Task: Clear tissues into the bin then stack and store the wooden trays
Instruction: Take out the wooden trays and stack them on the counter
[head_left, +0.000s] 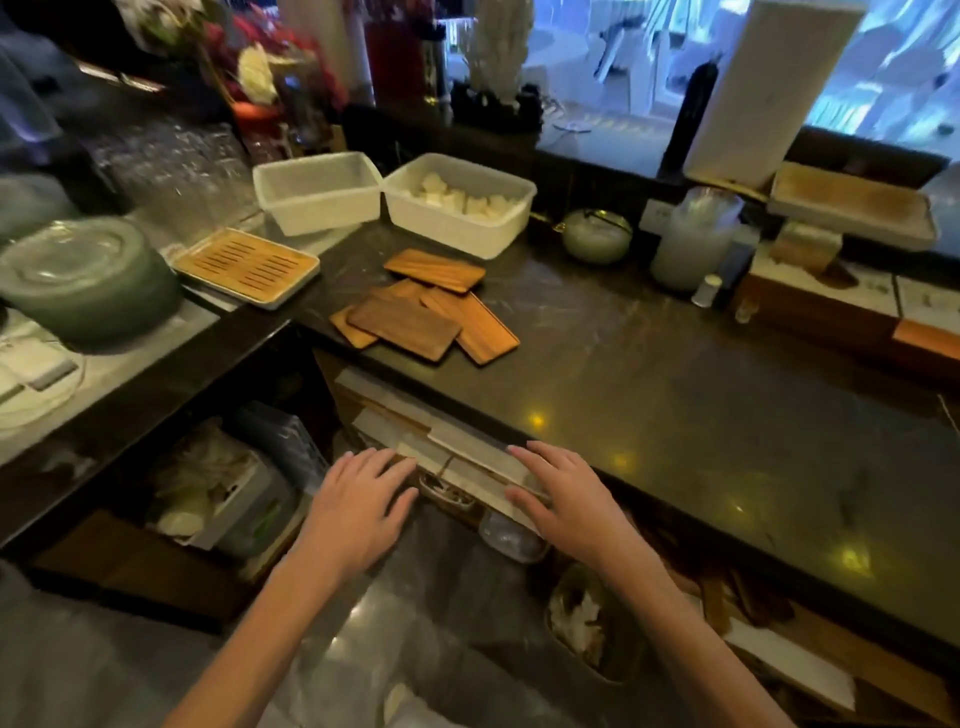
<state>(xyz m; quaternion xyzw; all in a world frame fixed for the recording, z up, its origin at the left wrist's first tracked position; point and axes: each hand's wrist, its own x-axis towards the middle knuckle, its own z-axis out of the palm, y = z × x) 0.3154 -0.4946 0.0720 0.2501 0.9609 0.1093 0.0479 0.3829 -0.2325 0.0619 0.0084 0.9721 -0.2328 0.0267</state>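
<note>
Several flat wooden trays (415, 306) lie in a loose overlapping heap on the dark stone counter (649, 374), one of them (435, 269) a little apart at the back. My left hand (358, 499) and my right hand (563, 493) hover empty with fingers spread, in front of the counter's near edge, well short of the trays. Below my right arm stands a round bin (587, 629) on the floor with white tissue in it.
Two white plastic tubs (317, 192) (462, 208) stand behind the trays, the right one holding white folded pieces. A slatted bamboo tray (244, 266) and green lidded bowl (88, 280) sit at left. Jars, a teapot (597, 236) and boxes line the right back. A shelf below holds clutter.
</note>
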